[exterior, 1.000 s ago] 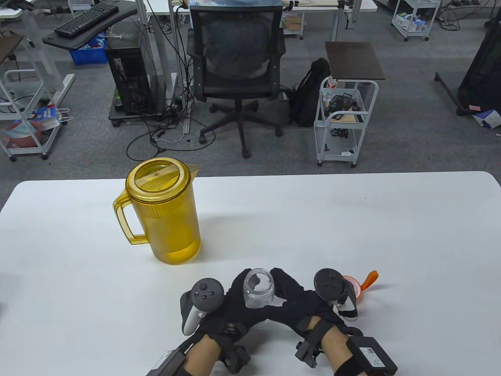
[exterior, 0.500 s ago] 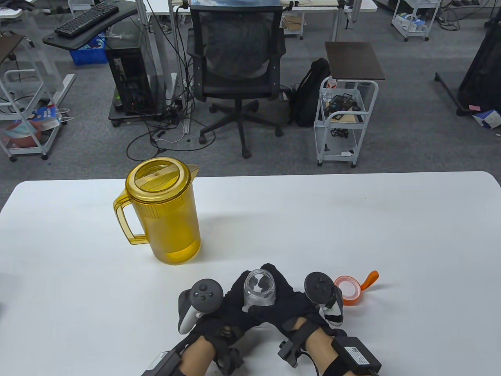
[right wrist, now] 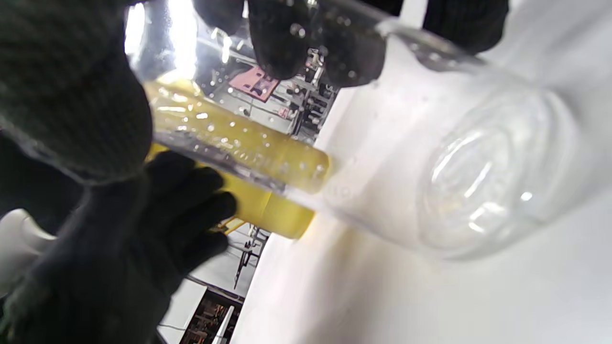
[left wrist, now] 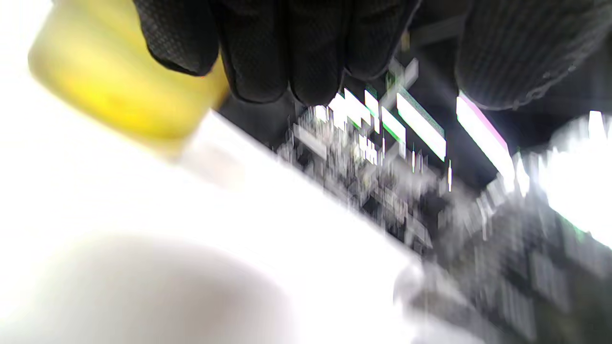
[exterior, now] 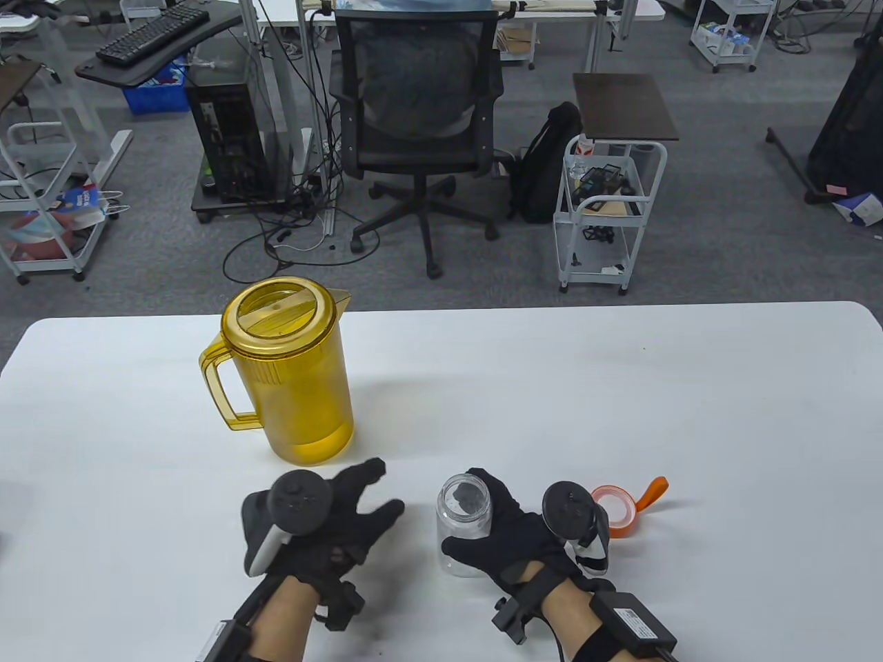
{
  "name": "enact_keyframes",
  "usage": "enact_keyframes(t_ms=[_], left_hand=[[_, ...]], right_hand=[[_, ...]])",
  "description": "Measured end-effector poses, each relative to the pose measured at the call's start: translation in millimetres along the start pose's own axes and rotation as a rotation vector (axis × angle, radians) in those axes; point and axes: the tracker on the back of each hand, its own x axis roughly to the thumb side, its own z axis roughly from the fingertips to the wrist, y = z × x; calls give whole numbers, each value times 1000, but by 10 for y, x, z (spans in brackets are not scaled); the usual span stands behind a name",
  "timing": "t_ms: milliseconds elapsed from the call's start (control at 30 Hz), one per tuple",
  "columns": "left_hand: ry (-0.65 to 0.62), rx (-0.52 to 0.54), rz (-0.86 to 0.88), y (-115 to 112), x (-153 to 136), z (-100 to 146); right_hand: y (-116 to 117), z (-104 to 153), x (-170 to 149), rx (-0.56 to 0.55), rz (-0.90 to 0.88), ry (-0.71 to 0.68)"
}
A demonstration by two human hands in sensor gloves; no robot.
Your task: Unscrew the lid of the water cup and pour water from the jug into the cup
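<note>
A clear plastic cup (exterior: 464, 524) with no lid stands near the table's front edge, and my right hand (exterior: 507, 531) grips it from the right side. In the right wrist view the cup (right wrist: 430, 157) fills the frame with my fingers (right wrist: 306, 43) curled around it. The orange lid (exterior: 619, 509) with its strap lies on the table just right of that hand. The yellow jug (exterior: 293, 372), lid on and holding some water, stands to the left rear. My left hand (exterior: 345, 514) hovers below the jug with fingers spread and holds nothing; the left wrist view is blurred, with the jug (left wrist: 119, 91) behind the fingertips (left wrist: 267, 52).
The white table (exterior: 621, 386) stretches wide to the right and back. Beyond its far edge are an office chair (exterior: 421, 131), a small white cart (exterior: 607, 207) and a desk with a computer tower.
My left hand has let go of the cup and moved left toward the jug, fingers spreading. The right hand has taken over the cup, which shifted slightly right.
</note>
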Motion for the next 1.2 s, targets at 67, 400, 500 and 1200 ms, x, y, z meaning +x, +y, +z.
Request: enact_keyframes(t_ms=[67,400,500,1200], left_hand=[[13,187,74,342,-24,4],[173,652,259,1364,-493,-223],[251,613,294,1392,-723,-436],[260,577,546,1183,-1302,-985]], right_hand=[[-2,7,-3,7,0,-4],[5,36,-16,16,-10,-16],[5,43,-16,20,-12,-18],[9,53,-24,29,-2,-23]])
